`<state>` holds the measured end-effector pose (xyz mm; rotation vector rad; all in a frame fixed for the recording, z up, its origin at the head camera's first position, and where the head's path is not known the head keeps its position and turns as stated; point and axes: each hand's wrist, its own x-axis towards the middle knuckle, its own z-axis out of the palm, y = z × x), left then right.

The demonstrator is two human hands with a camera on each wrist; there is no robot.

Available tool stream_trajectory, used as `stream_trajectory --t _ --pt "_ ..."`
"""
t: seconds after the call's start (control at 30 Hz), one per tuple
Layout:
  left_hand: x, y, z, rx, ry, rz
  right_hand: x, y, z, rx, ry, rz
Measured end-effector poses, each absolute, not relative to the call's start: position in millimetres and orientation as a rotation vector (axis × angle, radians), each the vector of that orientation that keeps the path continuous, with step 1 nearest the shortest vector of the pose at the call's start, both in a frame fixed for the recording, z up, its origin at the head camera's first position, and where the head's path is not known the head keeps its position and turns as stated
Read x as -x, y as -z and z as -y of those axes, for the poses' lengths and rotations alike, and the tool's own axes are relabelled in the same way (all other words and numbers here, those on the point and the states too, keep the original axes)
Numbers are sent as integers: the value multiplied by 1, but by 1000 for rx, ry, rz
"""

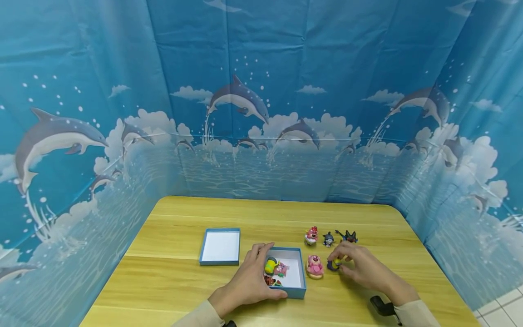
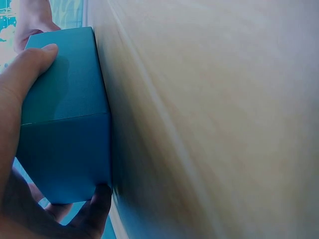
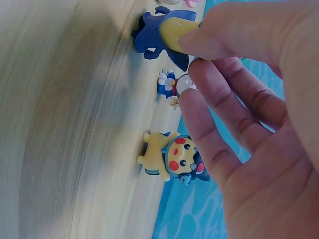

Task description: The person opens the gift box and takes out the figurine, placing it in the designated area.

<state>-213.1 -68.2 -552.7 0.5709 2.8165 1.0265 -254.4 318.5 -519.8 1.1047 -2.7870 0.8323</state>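
My left hand [image 1: 254, 279] grips an open blue box [image 1: 297, 291], the thumb on its near side and the fingers at the far left. Inside the white-lined box lie a yellow figurine [image 1: 270, 266], a pink figurine [image 1: 281, 270] and a reddish-brown figurine [image 1: 269, 280]. In the left wrist view the thumb lies against the box wall [image 2: 65, 89]. My right hand [image 1: 361, 267] pinches a blue-and-yellow figurine [image 3: 167, 35] from above, to the right of a pink bear figurine [image 1: 314, 266]. Part of the pinched figurine is hidden by the thumb.
A shallow blue lid [image 1: 220, 246], white inside, lies left of the box. Behind the right hand stand a red-and-pink bear figurine [image 1: 311, 236], a grey-hooded figurine [image 1: 328, 239] and a dark figurine [image 1: 349, 235]. A dolphin-print curtain [image 1: 261, 172] surrounds the table [image 1: 171, 290].
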Motion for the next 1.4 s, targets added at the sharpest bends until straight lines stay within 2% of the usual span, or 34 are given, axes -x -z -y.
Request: stream_trajectory --t 0.73,1.4 --pt "212 555 68 -574 -1030 -2821 248 517 -320 -1069 -829 2801" --pt "211 553 68 -567 -1034 -2814 245 498 -303 -1060 -766 2788"
